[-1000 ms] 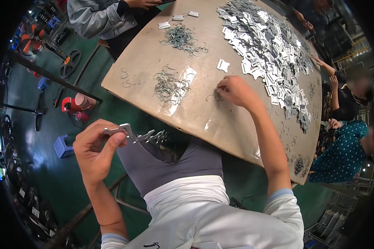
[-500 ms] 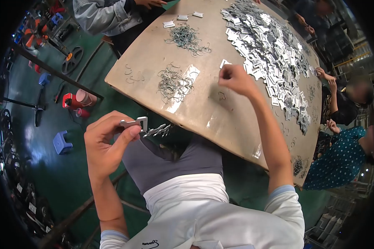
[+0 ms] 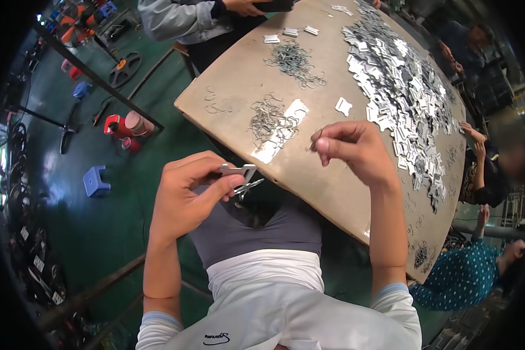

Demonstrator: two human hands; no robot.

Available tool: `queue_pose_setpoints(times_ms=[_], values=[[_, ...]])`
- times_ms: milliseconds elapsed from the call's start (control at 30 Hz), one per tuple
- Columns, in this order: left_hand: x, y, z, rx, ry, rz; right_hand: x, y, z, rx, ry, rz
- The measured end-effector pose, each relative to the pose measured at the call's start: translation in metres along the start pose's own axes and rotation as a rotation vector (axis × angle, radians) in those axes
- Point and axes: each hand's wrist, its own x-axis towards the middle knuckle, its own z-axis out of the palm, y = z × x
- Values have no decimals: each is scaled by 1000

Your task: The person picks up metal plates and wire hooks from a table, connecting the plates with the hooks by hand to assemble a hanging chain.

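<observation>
The left hand (image 3: 186, 192) pinches a metal plate (image 3: 233, 170), partly finger-hidden, at half past eight from the right hand (image 3: 356, 153), whose fingertips pinch a thin piece (image 3: 315, 144) too small to identify. From there, on the table (image 3: 326, 192), hooks (image 3: 268, 125) lie at ten o'clock, a plate heap (image 3: 405, 99) at two. A grey-sleeved person (image 3: 178, 24) at eleven is cut off.

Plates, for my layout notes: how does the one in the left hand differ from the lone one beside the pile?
The held plate is in the left hand; the lone plate lies on the table, untouched. The held plate appears tilted; the lone plate lies flat. Both look metallic.
</observation>
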Motion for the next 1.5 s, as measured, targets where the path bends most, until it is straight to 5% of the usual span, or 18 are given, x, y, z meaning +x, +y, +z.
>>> queue_pose_setpoints(times_ms=[200,700,800,900,1033,1100,1167,1300,1433,1500], values=[[1,-7,8,37,-27,4,0,-22,72,73,-207,-133],[-3,-9,39,308,77,240,-16,-40,90,-246,6,-26],[-5,-9,42,443,83,297,-23,-31,98,-377,73,-236],[-4,-5,36,358,22,261,-29,-8,108,-430,146,-596],[9,-12,2,-12,-284,116,-40,2,112,-441,196,-730],[26,-28,-11,-367,-346,1,-44,6,112,-407,213,-736],[60,-37,-8,-385,-267,-48,-46,12,111,-400,212,-746],[157,-74,76,229,-266,-36,-53,23,113,-373,218,-777],[241,-150,172,585,-399,252,-63,34,112,-358,216,-740],[257,-183,211,739,-320,578,-68,37,109,-360,218,-708]])
